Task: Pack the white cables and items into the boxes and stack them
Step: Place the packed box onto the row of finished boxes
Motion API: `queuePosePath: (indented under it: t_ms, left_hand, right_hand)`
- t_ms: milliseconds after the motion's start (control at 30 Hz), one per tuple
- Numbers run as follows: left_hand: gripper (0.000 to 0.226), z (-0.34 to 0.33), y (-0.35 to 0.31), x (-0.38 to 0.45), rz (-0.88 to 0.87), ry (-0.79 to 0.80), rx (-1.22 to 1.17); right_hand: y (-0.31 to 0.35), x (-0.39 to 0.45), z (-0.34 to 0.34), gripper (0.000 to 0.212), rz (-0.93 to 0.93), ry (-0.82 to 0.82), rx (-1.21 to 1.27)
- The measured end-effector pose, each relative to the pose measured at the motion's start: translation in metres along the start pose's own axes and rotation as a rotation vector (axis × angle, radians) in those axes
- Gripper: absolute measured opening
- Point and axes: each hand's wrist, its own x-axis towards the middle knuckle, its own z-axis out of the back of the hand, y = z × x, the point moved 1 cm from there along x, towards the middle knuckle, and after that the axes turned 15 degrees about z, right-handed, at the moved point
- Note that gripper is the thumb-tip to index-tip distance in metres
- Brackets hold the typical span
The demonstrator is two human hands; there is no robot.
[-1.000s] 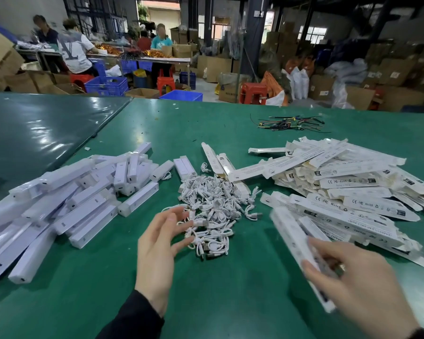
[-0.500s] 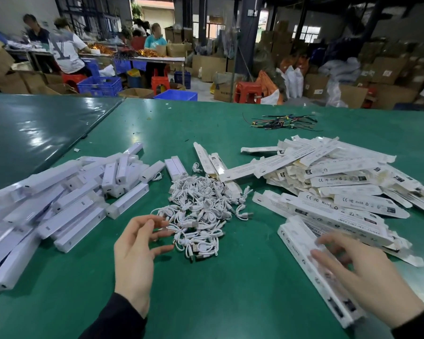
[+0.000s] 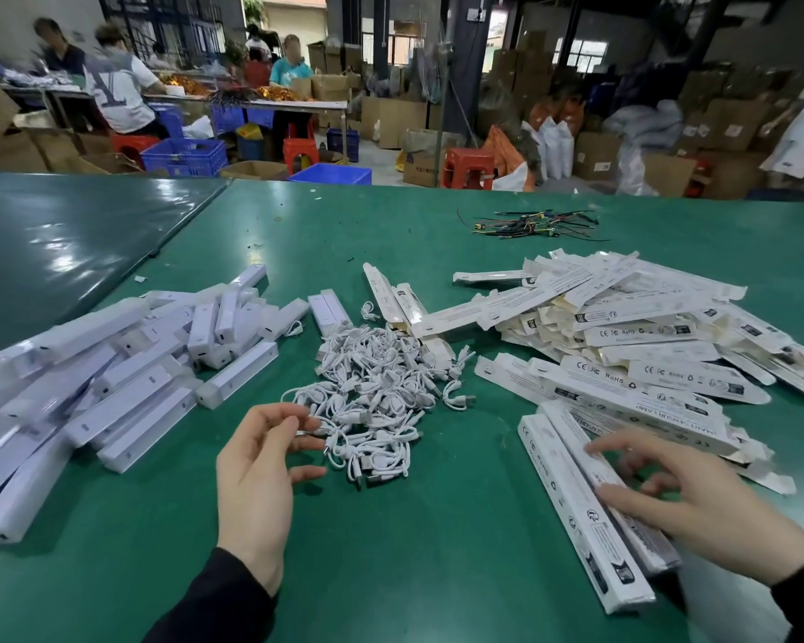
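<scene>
Head view: on the green tabletop (image 3: 437,573) the white cables (image 3: 372,392) lie in a tangled heap at the middle. The left hand (image 3: 261,475) is at the heap's near left edge, its grip loosely curled, fingertips pinching or just touching one cable end; which of the two I cannot tell. These cables look light, limp and springy, so they will likely snag on their neighbours; best taken by the stiff plug end and lifted clear.

Flat white boxes (image 3: 623,345) are piled to the right. The right hand (image 3: 697,498) rests with spread, nearly straight fingers on the near box (image 3: 572,508), holding nothing closed. Thin card, light and easily creased, probably best taken by its long edges.

Rigid white bars (image 3: 112,378) lie heaped at left, likely smooth and slippery.
</scene>
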Motion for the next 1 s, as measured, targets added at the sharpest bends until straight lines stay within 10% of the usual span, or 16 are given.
queuePosePath:
  t_ms: [433,600,833,1000]
  left_hand:
    - [0.026,0.002,0.000,0.000,0.018,0.005,0.004]
    - [0.025,0.002,-0.003,-0.001,0.025,0.010,-0.006]
    - [0.025,0.003,-0.005,-0.002,0.034,0.017,-0.025]
    - [0.025,0.003,-0.005,-0.003,0.037,0.029,-0.022]
  right_hand:
    - [-0.017,-0.013,0.010,0.012,-0.036,-0.232,-0.256]
    - [-0.018,-0.017,0.000,0.041,-0.014,-0.133,-0.346]
    - [-0.007,-0.014,0.008,0.028,-0.324,-0.308,0.928]
    - [-0.007,-0.022,0.007,0.028,-0.339,-0.293,0.994]
